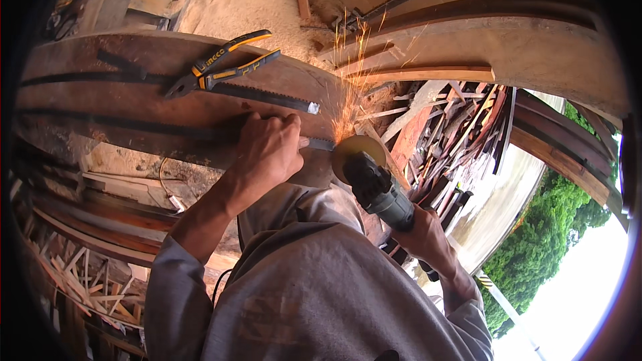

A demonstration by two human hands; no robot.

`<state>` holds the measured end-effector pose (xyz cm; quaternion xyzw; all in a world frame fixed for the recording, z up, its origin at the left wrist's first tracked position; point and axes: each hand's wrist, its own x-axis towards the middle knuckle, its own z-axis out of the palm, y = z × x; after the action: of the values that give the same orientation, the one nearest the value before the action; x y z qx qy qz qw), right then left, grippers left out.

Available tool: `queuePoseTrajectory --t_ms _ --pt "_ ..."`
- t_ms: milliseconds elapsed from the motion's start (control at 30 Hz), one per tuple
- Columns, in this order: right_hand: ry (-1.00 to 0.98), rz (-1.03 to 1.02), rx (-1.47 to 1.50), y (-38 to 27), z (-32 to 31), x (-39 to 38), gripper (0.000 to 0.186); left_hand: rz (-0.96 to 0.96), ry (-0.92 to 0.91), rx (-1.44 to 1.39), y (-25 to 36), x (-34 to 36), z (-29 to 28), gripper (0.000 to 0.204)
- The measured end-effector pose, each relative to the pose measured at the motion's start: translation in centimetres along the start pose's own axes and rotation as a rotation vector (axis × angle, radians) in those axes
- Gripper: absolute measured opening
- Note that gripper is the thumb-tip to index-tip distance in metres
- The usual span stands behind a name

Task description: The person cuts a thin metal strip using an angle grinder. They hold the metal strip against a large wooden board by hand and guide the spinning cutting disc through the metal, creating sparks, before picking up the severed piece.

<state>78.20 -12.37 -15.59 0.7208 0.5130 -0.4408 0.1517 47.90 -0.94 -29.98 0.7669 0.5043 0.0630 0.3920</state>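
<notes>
My right hand [426, 235] is wrapped round the body of an angle grinder [388, 202] with a round, yellowish disc [362, 155]. The disc meets the end of a dark toothed saw blade [322, 144], and orange sparks [349, 103] fly up and away from there. My left hand [271, 147] presses that blade against a brown wooden board [180, 108], fingers curled close to its end. Beyond it lies a second toothed blade [267, 95] with a whitish tip. Pliers [227, 67] with black and yellow handles rest open across the second blade.
A dark flat piece [122, 65] lies at the board's far left. Wood offcuts [461, 127] are heaped to the right, and thin sticks [93, 281] at the lower left. Sawdust [221, 0] covers the ground ahead. A long timber [428, 73] lies at the far right.
</notes>
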Motion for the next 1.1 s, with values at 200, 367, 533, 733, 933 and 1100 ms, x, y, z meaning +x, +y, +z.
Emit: queuePoseTrajectory --t_ms 200,367,533,733,933,1100 --pt "0.019 -0.022 -0.003 0.4 0.1 0.0 0.029 -0.020 -0.030 0.008 0.3 0.1 -0.4 0.016" --pt "-0.013 -0.009 -0.019 0.6 -0.1 -0.1 0.028 -0.010 -0.045 0.010 0.1 0.2 -0.3 0.018" --pt "-0.033 -0.031 0.000 0.9 0.1 -0.1 0.029 -0.025 -0.049 -0.009 0.2 0.0 -0.3 0.018" --pt "-0.041 -0.010 0.015 0.2 -0.2 0.3 0.029 0.012 0.040 -0.012 -0.2 -0.4 0.2 0.017" --pt "-0.019 -0.050 -0.023 0.3 -0.1 0.1 0.026 -0.015 -0.024 -0.018 0.3 0.0 -0.5 0.017" --pt "-0.015 -0.012 0.005 -0.1 -0.3 0.0 0.025 0.000 0.003 -0.028 0.2 0.0 -0.3 0.016"
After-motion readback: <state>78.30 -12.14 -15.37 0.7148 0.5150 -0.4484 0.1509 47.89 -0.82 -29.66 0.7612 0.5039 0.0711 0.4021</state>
